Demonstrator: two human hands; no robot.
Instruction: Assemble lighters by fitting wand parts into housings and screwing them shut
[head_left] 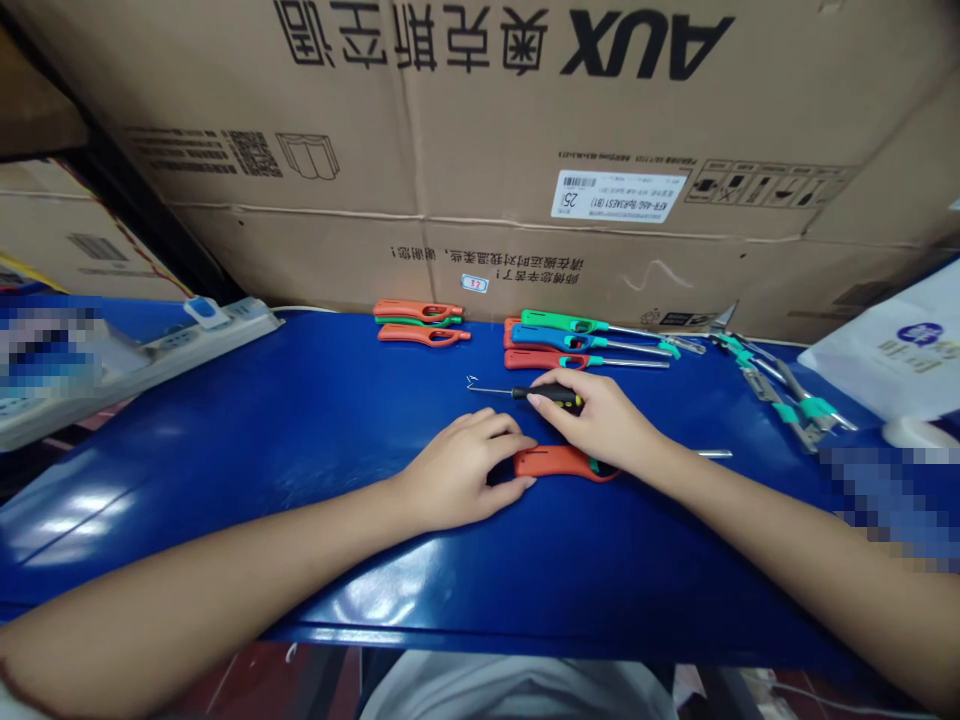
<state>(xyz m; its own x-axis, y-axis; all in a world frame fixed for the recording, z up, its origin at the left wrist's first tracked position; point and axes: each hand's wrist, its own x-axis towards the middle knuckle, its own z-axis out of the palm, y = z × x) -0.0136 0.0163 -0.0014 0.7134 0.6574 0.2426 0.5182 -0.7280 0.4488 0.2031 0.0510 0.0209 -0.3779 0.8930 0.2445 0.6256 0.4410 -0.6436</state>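
Note:
An orange gas lighter [556, 461] with a long metal barrel lies across the blue table before me. My left hand [474, 470] grips its butt end between thumb and fingers. My right hand [600, 412] is closed round the black handle of a screwdriver [519, 393], above the lighter, and the wrist hides part of the lighter's trigger end and barrel. The screwdriver's thin shaft points left. A few tiny screws [471, 381] show by its tip; whether they cling to it or lie on the table I cannot tell.
Behind the hands lie orange and green lighter shells [424, 334] and several lighters with barrels [559, 337]. Metal barrel parts with teal pieces [784, 390] are at the right, beside a white bag [892, 340]. A power strip [225, 327] is at the left. A large cardboard box [450, 150] stands behind.

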